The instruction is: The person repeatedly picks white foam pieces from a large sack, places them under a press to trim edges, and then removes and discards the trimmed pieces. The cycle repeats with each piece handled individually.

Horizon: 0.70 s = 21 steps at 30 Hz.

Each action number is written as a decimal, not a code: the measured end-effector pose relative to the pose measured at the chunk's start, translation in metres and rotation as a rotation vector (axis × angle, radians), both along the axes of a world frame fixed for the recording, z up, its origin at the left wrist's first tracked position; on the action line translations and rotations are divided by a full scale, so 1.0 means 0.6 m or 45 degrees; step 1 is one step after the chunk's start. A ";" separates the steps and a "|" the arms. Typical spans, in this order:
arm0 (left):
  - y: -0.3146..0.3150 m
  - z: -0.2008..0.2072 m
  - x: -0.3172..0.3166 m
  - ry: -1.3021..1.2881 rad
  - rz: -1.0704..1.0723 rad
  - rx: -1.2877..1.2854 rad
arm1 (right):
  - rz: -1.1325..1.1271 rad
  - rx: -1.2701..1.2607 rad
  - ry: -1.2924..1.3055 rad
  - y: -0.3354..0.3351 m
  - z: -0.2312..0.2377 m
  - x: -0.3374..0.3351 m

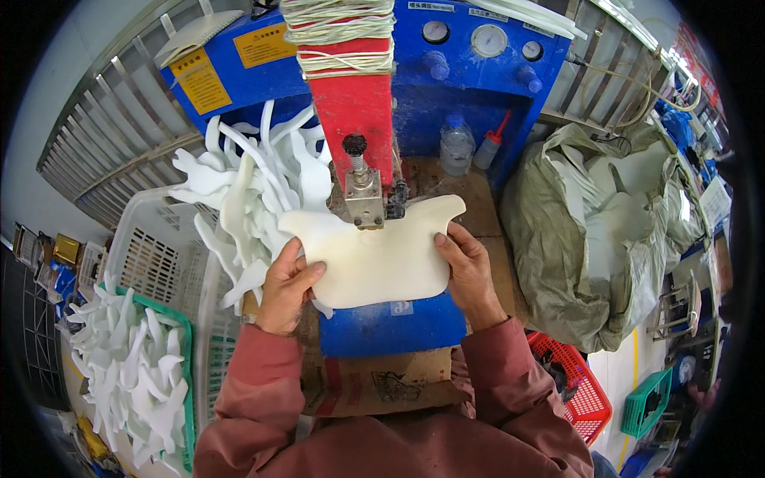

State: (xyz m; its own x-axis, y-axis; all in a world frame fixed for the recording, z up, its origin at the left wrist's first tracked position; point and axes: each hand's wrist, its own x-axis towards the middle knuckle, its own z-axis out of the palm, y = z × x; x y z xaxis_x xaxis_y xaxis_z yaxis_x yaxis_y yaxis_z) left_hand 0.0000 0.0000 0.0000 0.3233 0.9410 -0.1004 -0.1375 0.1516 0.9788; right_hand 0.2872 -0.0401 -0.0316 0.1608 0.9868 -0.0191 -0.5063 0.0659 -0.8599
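The left hand [288, 288] grips one side of a cream, curvy-edged piece [378, 267] and the right hand [472, 271] grips the other; the piece is held just in front of the red arm [351, 119], under its metal head [364, 199]. Left of the arm, yellow labels [202, 83] (dark print, one with a warning triangle) mark the blue housing [478, 76]; right of the arm, a white lettered strip [431, 6] sits above dial gauges [488, 40]. In front of the arm lies printed cardboard [351, 386].
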 end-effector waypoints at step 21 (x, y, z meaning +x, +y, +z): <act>-0.018 -0.013 0.079 -0.045 -0.194 -0.122 | -0.192 -0.025 -0.004 -0.072 0.003 0.064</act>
